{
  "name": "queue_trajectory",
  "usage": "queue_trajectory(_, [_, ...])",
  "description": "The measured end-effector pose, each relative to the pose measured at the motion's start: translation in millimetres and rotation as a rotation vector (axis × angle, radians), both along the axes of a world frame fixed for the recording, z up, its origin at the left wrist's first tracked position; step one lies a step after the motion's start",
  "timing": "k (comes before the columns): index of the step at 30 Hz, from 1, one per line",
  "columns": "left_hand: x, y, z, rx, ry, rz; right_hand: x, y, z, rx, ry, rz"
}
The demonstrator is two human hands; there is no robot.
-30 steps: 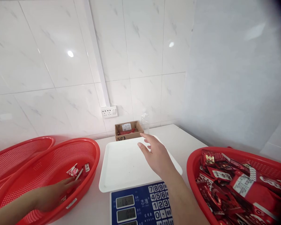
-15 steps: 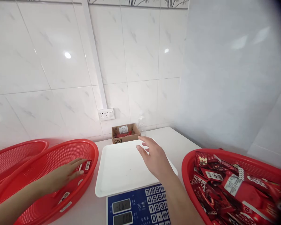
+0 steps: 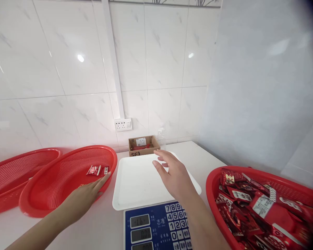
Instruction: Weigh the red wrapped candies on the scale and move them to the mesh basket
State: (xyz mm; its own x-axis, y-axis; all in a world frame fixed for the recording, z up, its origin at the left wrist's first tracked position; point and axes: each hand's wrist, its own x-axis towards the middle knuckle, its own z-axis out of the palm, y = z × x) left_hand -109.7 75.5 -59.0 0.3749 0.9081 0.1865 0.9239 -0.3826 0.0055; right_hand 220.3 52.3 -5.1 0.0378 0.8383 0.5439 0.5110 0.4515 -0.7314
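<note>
My right hand (image 3: 173,173) hovers open, fingers spread, over the white tray (image 3: 135,180) on the blue scale (image 3: 156,227). My left hand (image 3: 87,194) lies flat and open on the near rim of a red mesh basket (image 3: 59,180), holding nothing. Inside that basket, just beyond my fingertips, lie two small red packets (image 3: 96,170). At the right, another red basket (image 3: 214,187) is heaped with several red packets (image 3: 253,208).
A second empty-looking red basket (image 3: 13,173) sits at the far left. A small cardboard box (image 3: 142,145) and a clear plastic bottle (image 3: 161,136) stand against the tiled wall under a power socket (image 3: 123,124). A wall closes the right side.
My left hand has drawn back out of the basket to its near rim, leaving the packets inside. The basket has shifted away to the left. My right hand has hardly moved.
</note>
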Motion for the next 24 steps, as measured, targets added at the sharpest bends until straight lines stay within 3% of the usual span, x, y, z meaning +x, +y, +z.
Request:
queue_trajectory(3, [9.8, 19.8, 13.3, 0.021, 0.001, -0.001, -3.6, -14.4, 9.1, 0.066, 0.031, 0.019])
queue_trajectory(6, [30.8, 27.9, 23.8, 0.096, -0.186, -0.007, -11.6, -31.3, 13.6, 0.136, 0.047, 0.062])
queue_trajectory(9, [66.0, 21.1, 31.8, 0.121, -0.474, -0.047, -18.3, -51.8, 7.5, 0.147, -0.011, 0.078])
queue_trajectory(12, [101.1, 4.6, 38.9, 0.148, -0.612, -0.228, -12.6, -79.1, -5.4, 0.092, -0.132, 0.063])
queue_trajectory(17, [124.3, -12.3, 47.9, 0.122, -0.684, -0.493, 29.7, -131.9, -13.5, -0.177, -0.312, -0.125])
queue_trajectory(21, [122.0, -16.1, 50.3, -0.107, -0.710, -0.503, 80.5, -152.3, -2.5, -0.464, -0.433, -0.347])
queue_trajectory(24, [120.7, -22.8, 52.9, -0.286, -0.765, -0.440, 115.7, -148.8, -0.8, -0.709, -0.494, -0.382])
